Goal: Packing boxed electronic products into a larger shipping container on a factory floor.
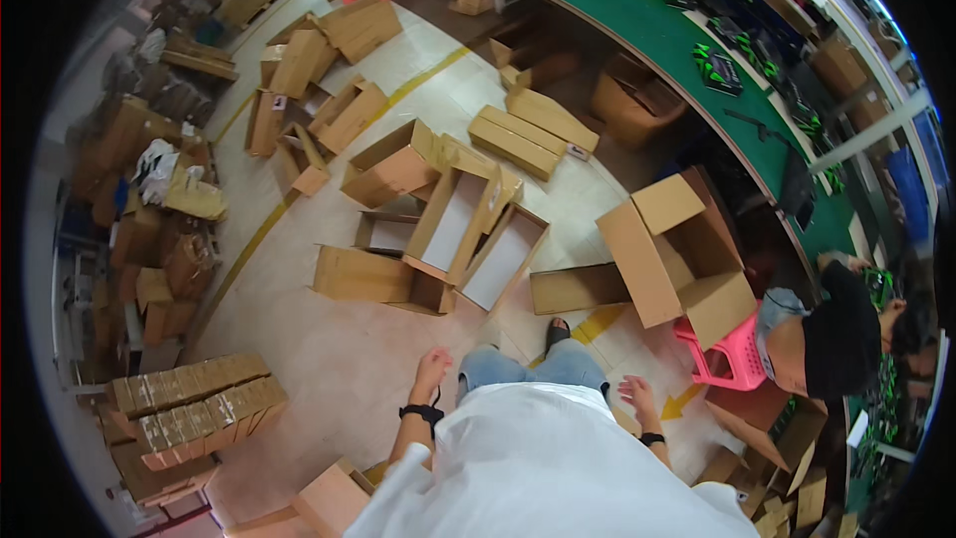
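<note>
My left hand hangs beside my left thigh, its fingers loosely apart and nothing in them. On the other side, my right hand is held low near my right thigh, empty, fingers spread. Each wrist wears a black band. On the floor ahead of me lie several open cardboard boxes; nearest to my left hand is a long brown box on its side. Beside it two long boxes with white insides, one a narrow tilted box, lean together. A larger open carton stands ahead of my right hand.
A pink stool stands to my right, beside a seated person in black. A long green work table curves along the far right. Taped cartons are stacked at left. More cardboard boxes lie farther off.
</note>
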`<state>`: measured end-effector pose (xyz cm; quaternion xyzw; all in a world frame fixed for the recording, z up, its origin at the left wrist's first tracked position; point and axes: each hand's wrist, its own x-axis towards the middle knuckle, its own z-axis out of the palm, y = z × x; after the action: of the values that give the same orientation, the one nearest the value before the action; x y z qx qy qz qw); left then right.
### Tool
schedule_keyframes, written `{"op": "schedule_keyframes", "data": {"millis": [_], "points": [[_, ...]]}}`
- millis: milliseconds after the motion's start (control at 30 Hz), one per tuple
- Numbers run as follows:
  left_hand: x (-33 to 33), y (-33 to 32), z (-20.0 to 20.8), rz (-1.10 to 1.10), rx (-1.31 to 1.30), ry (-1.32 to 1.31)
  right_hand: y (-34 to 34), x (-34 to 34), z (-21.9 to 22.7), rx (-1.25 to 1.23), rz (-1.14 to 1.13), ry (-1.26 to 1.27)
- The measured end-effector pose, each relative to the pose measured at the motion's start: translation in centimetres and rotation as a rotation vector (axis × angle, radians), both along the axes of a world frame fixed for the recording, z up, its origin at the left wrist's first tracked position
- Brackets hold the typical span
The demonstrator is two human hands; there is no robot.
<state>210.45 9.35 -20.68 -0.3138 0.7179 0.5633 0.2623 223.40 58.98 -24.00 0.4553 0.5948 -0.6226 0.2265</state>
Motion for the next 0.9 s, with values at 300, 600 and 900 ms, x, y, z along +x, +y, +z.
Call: {"op": "schedule_keyframes", "data": {"millis": [300, 600, 900], "points": [[10.1, 0.3, -0.9, 0.505, -0.003, -0.114, 10.4, -12.5, -1.8, 0.035, -0.057, 0.101], [7.5, 3.2, -6.2, -0.231, -0.216, -0.393, 6.5, -20.9, 2.2, 0.077, 0.078, 0.132], [-17.2, -6.3, -3.6, 0.532, 0.249, 0.063, 1.0, -29.7, 3.6, 0.122, 0.223, 0.090]]}}
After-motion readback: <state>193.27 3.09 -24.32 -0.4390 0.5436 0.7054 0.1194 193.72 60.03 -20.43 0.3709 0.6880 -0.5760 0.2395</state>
